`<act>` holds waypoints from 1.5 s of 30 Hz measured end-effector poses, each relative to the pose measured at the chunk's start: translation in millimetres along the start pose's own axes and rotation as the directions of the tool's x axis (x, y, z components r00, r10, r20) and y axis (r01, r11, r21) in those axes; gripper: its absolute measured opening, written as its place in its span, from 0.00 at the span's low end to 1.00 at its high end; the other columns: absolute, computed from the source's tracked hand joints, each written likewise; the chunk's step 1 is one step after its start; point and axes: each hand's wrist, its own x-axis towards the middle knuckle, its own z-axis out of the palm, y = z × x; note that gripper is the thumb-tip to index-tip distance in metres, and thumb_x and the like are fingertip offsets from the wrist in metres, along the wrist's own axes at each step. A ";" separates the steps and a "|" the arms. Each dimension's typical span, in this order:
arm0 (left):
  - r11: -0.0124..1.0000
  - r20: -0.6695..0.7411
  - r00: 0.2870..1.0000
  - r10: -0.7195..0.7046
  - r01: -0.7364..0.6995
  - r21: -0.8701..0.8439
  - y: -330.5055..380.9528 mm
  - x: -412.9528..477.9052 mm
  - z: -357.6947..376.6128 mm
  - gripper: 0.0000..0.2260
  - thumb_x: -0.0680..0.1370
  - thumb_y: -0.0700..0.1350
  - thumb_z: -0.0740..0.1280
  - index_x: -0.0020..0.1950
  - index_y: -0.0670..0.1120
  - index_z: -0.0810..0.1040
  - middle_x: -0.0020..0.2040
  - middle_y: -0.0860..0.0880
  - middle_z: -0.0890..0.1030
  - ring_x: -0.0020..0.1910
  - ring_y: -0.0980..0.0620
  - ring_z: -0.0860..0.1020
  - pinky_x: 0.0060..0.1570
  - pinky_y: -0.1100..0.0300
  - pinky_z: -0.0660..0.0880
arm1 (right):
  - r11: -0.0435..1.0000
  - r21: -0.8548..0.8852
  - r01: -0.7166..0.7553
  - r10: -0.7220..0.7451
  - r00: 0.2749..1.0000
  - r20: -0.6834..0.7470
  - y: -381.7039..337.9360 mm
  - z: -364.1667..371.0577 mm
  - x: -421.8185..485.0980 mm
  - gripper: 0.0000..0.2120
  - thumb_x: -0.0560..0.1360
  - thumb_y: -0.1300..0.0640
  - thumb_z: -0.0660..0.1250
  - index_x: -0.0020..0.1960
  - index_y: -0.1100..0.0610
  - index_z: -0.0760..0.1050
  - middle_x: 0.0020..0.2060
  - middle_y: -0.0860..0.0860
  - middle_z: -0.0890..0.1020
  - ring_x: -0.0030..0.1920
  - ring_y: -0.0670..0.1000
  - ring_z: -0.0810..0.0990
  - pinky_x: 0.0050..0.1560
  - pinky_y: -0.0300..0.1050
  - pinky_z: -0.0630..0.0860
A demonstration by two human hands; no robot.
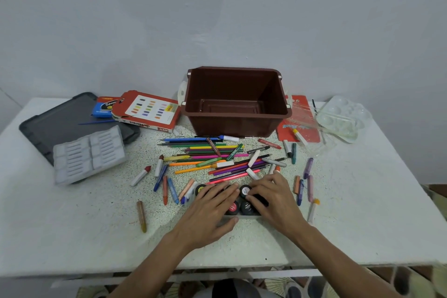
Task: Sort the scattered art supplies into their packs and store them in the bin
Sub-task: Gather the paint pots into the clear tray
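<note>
Our left hand lies flat, fingers straight, on the pots in their tray, well in front of the bin, while our right hand curls its fingers round one pot at the tray's bin side. We judge the risk plain: a pot pressed in crooked could tip or pop its neighbours out, and the pencils between tray and bin could catch it when we lift.
</note>
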 end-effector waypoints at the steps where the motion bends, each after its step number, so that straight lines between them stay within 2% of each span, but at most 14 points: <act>1: 1.000 -0.001 1.000 0.000 0.000 -0.002 -0.1 0.1 -0.1 0.28 0.83 0.63 0.51 0.79 0.50 0.58 0.79 0.55 0.56 0.79 0.55 0.52 0.76 0.53 0.47 | 1.000 -0.013 0.011 -0.011 1.000 0.005 0.1 0.1 -0.6 0.10 0.76 0.48 0.68 0.47 0.53 0.83 0.48 0.46 0.83 0.49 0.49 0.75 0.56 0.47 0.69; 6: 1.000 -0.016 1.000 0.003 -0.003 -0.002 1.5 0.4 -1.5 0.28 0.83 0.63 0.51 0.79 0.49 0.59 0.79 0.55 0.58 0.79 0.54 0.54 0.76 0.54 0.46 | 0.998 -0.054 0.034 -0.033 0.999 0.014 -0.4 -0.2 0.1 0.11 0.78 0.48 0.64 0.47 0.53 0.82 0.45 0.46 0.81 0.49 0.51 0.74 0.60 0.49 0.68; 9: 1.000 -0.060 0.998 0.019 -0.020 -0.016 4.2 2.8 -4.3 0.27 0.82 0.62 0.54 0.78 0.50 0.63 0.78 0.54 0.62 0.78 0.53 0.57 0.76 0.54 0.47 | 0.994 -0.085 0.065 -0.065 0.998 0.002 1.5 2.4 -1.7 0.11 0.78 0.49 0.64 0.47 0.54 0.82 0.46 0.46 0.81 0.49 0.51 0.74 0.66 0.52 0.66; 12: 0.997 -0.088 0.996 0.026 -0.033 -0.073 9.5 8.7 -8.7 0.26 0.81 0.61 0.58 0.76 0.50 0.66 0.75 0.55 0.67 0.76 0.55 0.59 0.76 0.52 0.51 | 0.993 -0.083 0.081 -0.084 0.996 -0.023 4.2 5.8 -3.6 0.09 0.77 0.51 0.67 0.46 0.55 0.81 0.46 0.48 0.81 0.49 0.51 0.74 0.66 0.54 0.67; 16: 0.964 -0.038 0.995 -0.094 0.081 -0.251 11.5 15.4 -12.6 0.26 0.80 0.61 0.57 0.76 0.52 0.67 0.75 0.60 0.65 0.76 0.61 0.53 0.76 0.52 0.45 | 0.997 -0.053 0.055 -0.057 0.997 -0.042 3.7 8.1 -4.1 0.09 0.77 0.51 0.67 0.46 0.55 0.82 0.46 0.48 0.81 0.49 0.52 0.76 0.66 0.54 0.68; 21: 0.913 0.019 0.989 -0.148 0.144 -0.381 8.2 19.7 -14.3 0.26 0.78 0.60 0.59 0.75 0.53 0.68 0.74 0.63 0.66 0.74 0.65 0.53 0.76 0.53 0.45 | 0.999 -0.019 0.035 -0.036 0.998 -0.050 4.1 10.6 -6.8 0.10 0.77 0.51 0.67 0.48 0.56 0.83 0.47 0.48 0.83 0.50 0.52 0.76 0.63 0.56 0.70; 24: 0.894 0.053 0.986 -0.159 0.166 -0.416 7.5 22.3 -16.3 0.27 0.77 0.61 0.57 0.75 0.54 0.68 0.73 0.63 0.67 0.74 0.64 0.53 0.76 0.54 0.45 | 0.998 -0.035 0.044 -0.046 0.998 -0.051 5.8 10.2 -8.0 0.10 0.77 0.51 0.66 0.47 0.56 0.83 0.47 0.48 0.83 0.50 0.52 0.76 0.65 0.56 0.69; 29: 0.941 -0.025 0.989 -0.148 0.133 -0.310 13.7 20.1 -14.7 0.24 0.80 0.59 0.58 0.74 0.53 0.70 0.73 0.61 0.67 0.72 0.66 0.53 0.74 0.61 0.42 | 0.996 -0.057 0.073 -0.074 0.997 -0.015 5.0 5.6 -7.9 0.06 0.77 0.54 0.68 0.49 0.56 0.81 0.49 0.50 0.80 0.51 0.53 0.75 0.62 0.55 0.70; 31: 0.967 -0.063 0.991 -0.121 0.104 -0.232 16.1 16.1 -11.6 0.24 0.81 0.60 0.57 0.74 0.52 0.69 0.74 0.59 0.67 0.73 0.64 0.54 0.75 0.56 0.45 | 0.996 -0.055 0.068 -0.067 0.998 0.005 3.4 2.3 -9.2 0.06 0.78 0.55 0.68 0.51 0.57 0.81 0.51 0.52 0.79 0.52 0.53 0.75 0.58 0.52 0.71; 34: 0.999 -0.063 0.998 -0.012 0.009 -0.052 16.4 11.4 -4.4 0.26 0.83 0.60 0.54 0.78 0.49 0.63 0.78 0.53 0.60 0.78 0.55 0.55 0.76 0.53 0.45 | 0.996 -0.072 0.045 -0.045 0.999 0.005 1.4 -3.5 -16.1 0.10 0.79 0.56 0.65 0.56 0.59 0.80 0.52 0.53 0.79 0.52 0.53 0.75 0.56 0.47 0.72; 38: 0.986 -0.018 0.994 0.111 -0.108 0.125 19.8 10.7 2.2 0.29 0.84 0.60 0.50 0.80 0.44 0.56 0.80 0.48 0.54 0.79 0.50 0.51 0.75 0.50 0.48 | 0.990 -0.140 -0.014 0.014 1.000 0.004 3.4 -10.8 -22.5 0.13 0.79 0.54 0.62 0.57 0.57 0.80 0.52 0.53 0.79 0.50 0.56 0.76 0.51 0.51 0.74; 42: 0.977 0.002 0.992 0.123 -0.121 0.177 19.1 9.4 4.6 0.31 0.84 0.61 0.50 0.80 0.43 0.54 0.81 0.47 0.52 0.80 0.49 0.49 0.74 0.51 0.48 | 0.986 -0.151 -0.067 0.069 0.998 0.008 4.2 -13.6 -20.0 0.11 0.79 0.53 0.63 0.56 0.55 0.81 0.49 0.52 0.80 0.49 0.56 0.75 0.50 0.52 0.72; 45: 0.974 0.024 0.992 0.120 -0.122 0.191 17.7 10.0 4.8 0.31 0.84 0.61 0.50 0.80 0.43 0.53 0.81 0.47 0.51 0.80 0.50 0.48 0.74 0.51 0.48 | 0.986 -0.133 -0.097 0.101 0.995 0.025 1.8 -14.1 -15.0 0.06 0.75 0.56 0.70 0.52 0.54 0.82 0.46 0.49 0.80 0.47 0.54 0.75 0.49 0.51 0.71</act>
